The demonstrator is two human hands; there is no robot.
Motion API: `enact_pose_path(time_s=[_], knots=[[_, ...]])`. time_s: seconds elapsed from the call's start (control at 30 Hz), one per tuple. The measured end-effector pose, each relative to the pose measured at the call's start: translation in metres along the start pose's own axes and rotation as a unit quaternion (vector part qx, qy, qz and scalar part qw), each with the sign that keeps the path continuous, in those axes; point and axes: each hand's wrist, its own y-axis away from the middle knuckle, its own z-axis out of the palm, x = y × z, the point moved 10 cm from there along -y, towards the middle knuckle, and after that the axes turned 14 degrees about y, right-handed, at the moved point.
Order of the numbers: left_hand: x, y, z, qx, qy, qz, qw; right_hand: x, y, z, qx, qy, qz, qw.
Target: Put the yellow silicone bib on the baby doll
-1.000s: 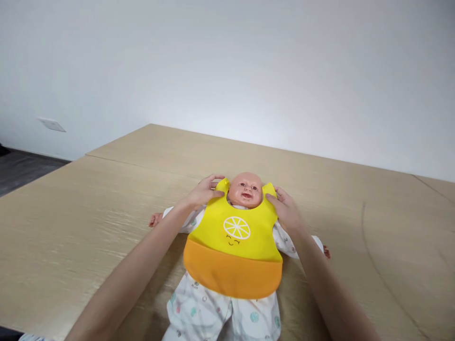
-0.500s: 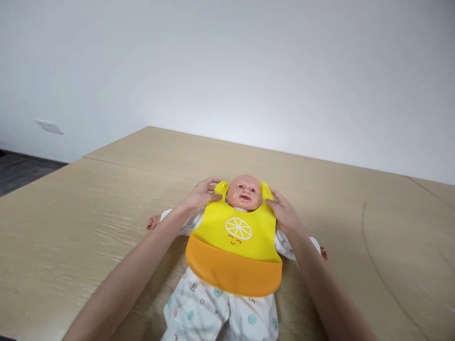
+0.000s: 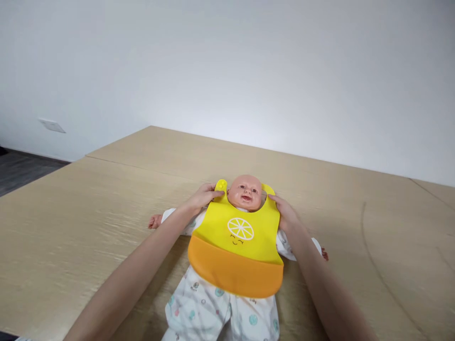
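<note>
On its back on the table lies a baby doll [image 3: 245, 192] in a white patterned outfit [image 3: 199, 303], arms spread to both sides. A yellow bib [image 3: 218, 222] with an orange pocket [image 3: 236, 272] covers its chest, printed with a white citrus slice and a smiling face. My left hand [image 3: 203, 196] pinches the left neck strap, whose round studs show above the thumb. The right strap is between the thumb and fingers of my right hand [image 3: 284, 208]. Both straps stand beside the doll's head; their ends are apart.
The wooden table [image 3: 88, 213] reaches back to a pale wall [image 3: 227, 71]. Seams run across the tabletop, and a dark curved line [image 3: 373, 265] marks its right side. A wall plate [image 3: 52, 125] sits low at the left, above the dark floor [image 3: 24, 170].
The right strap now bends outward, with my right hand slightly lower and further right. More of the left strap's studded end shows above my left hand. The doll lies as before.
</note>
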Motion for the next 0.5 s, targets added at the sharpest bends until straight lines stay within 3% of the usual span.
enact_pose_path(time_s=[0.2, 0.5], knots=[[-0.003, -0.001, -0.001, -0.015, -0.013, -0.001, 1.0, -0.02, 0.004, 0.003, -0.037, -0.041, -0.062, 0.997], [-0.004, -0.001, 0.002, -0.032, 0.006, -0.009, 0.999, -0.032, -0.006, -0.014, 0.046, 0.003, -0.113, 0.993]])
